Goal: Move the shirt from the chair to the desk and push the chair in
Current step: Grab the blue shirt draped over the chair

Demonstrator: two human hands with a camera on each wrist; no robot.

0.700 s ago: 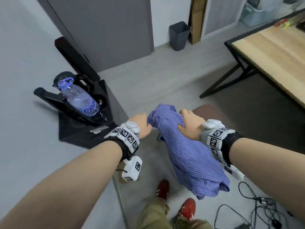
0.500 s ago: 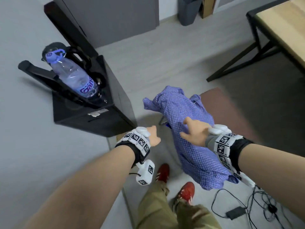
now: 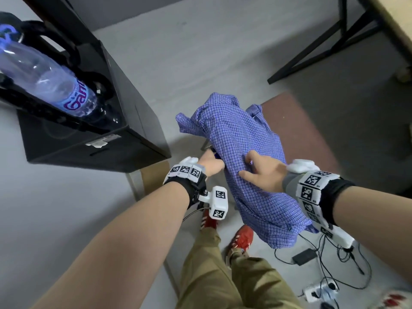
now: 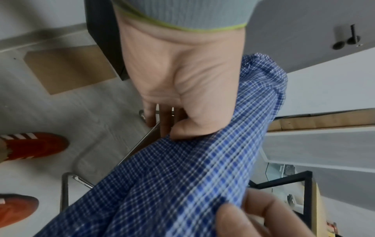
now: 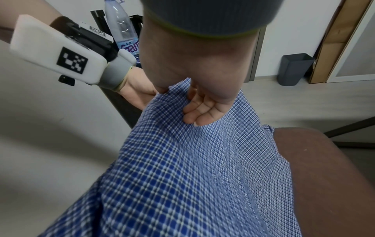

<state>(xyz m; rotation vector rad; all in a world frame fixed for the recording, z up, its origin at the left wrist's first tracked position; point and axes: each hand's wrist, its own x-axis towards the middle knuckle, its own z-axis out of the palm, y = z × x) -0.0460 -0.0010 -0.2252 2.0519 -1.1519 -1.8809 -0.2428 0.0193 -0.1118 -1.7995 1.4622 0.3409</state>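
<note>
A blue checked shirt (image 3: 240, 139) hangs over the back of a chair with a brown seat (image 3: 312, 134). My left hand (image 3: 210, 165) grips the shirt's left edge, thumb on the cloth (image 4: 182, 176) and fingers curled under it beside the chair's metal frame (image 4: 81, 179). My right hand (image 3: 263, 175) lies on the middle of the shirt, and its curled fingers (image 5: 198, 112) pinch a fold of the cloth (image 5: 202, 160). The pale desk (image 3: 55, 208) lies at my left, its edge just beside the chair.
On the desk stand a black box (image 3: 89, 141) and a plastic water bottle (image 3: 44, 79) in a black holder. A wooden table (image 3: 396, 30) on black legs stands far right. Cables and an adapter (image 3: 305, 257) lie on the floor by my red shoes (image 3: 242, 238).
My view has tilted down and closer. My left hand left the shirt's top, drew back, and now grips its left edge lower down. My right hand stayed on the shirt.
</note>
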